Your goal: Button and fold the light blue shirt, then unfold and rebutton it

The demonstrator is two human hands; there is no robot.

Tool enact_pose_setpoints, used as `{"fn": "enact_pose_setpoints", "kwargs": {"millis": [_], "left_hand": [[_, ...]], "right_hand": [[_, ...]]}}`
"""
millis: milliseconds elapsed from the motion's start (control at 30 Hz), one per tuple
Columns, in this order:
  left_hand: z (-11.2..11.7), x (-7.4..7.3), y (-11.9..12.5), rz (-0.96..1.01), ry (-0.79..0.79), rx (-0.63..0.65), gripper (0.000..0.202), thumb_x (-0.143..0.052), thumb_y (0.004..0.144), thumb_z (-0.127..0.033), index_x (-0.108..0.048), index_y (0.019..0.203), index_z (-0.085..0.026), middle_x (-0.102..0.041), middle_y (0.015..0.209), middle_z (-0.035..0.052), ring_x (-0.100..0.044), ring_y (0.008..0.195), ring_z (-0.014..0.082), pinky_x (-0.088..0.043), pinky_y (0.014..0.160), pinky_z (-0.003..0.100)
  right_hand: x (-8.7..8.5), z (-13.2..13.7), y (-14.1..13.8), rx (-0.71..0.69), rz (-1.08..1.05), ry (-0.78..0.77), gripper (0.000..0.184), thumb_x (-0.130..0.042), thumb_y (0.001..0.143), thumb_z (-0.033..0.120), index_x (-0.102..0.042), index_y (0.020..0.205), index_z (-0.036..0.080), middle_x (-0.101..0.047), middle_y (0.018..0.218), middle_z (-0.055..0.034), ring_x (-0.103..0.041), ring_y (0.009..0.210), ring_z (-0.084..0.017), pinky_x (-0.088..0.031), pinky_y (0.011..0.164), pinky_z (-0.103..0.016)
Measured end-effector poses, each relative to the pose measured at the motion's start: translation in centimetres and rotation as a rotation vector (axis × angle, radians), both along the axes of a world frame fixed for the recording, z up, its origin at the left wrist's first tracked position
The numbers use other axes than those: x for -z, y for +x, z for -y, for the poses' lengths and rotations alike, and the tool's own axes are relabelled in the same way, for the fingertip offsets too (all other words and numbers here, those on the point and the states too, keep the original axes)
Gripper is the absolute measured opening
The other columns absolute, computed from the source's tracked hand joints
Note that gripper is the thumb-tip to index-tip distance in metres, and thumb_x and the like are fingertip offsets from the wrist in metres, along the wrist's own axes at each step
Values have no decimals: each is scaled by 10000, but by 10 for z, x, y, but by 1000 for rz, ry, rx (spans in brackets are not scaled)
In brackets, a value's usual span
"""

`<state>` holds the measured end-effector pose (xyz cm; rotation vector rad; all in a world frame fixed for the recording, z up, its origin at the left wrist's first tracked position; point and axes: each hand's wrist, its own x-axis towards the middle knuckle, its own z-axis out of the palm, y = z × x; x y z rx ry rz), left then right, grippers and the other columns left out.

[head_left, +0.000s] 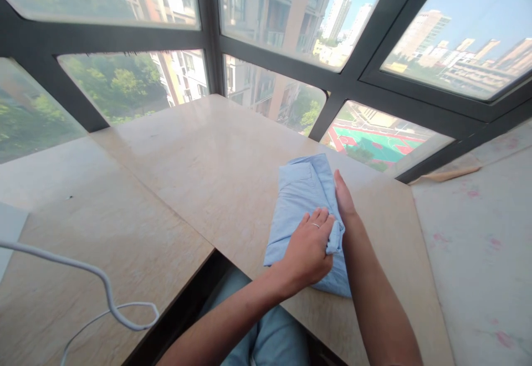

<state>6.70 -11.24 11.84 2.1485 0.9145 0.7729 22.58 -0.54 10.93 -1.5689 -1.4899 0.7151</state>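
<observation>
A folded light blue shirt (pixel 300 200) lies on the pale wooden tabletop (pixel 208 161) near its front right part. My left hand (pixel 310 249), with a ring on one finger, has its fingers curled round a fold of the cloth at the shirt's right edge. My right hand (pixel 344 200) lies on edge along the shirt's right side, fingers stretched out straight and pressed against the fabric.
A white cable (pixel 106 285) loops over the lower left board. A dark gap (pixel 187 299) separates the two table boards. Dark-framed windows (pixel 353 78) rise just behind the table. A floral-patterned surface (pixel 477 233) lies at the right.
</observation>
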Motion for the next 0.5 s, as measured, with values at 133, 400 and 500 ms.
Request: {"fn": "enact_pose_setpoints", "kwargs": {"millis": [133, 400, 500], "left_hand": [[5, 3, 7, -49, 26, 10, 764, -507, 694, -109, -414, 1452, -83, -353, 1560, 186, -275, 1479, 293, -250, 1220, 519], [19, 15, 24, -81, 25, -21, 812, -519, 679, -117, -372, 1474, -34, -321, 1565, 217, -251, 1483, 319, -236, 1220, 529], [22, 19, 22, -84, 49, -28, 789, -520, 707, -119, -364, 1471, -2, -323, 1559, 231, -238, 1485, 323, -238, 1220, 524]], "right_hand": [[-22, 4, -1, -103, -154, -183, 602, -579, 840, 650, -686, 1152, 146, -753, 991, -110, -673, 1035, -324, -505, 949, -471], [-29, -19, -19, 99, 716, -142, 338, -755, 713, 363, -711, 966, 143, -746, 919, -158, -691, 909, -300, -509, 790, -350], [-29, -20, -26, 69, 815, -120, 236, -730, 737, 298, -722, 919, 148, -742, 895, -170, -692, 886, -300, -499, 757, -337]]}}
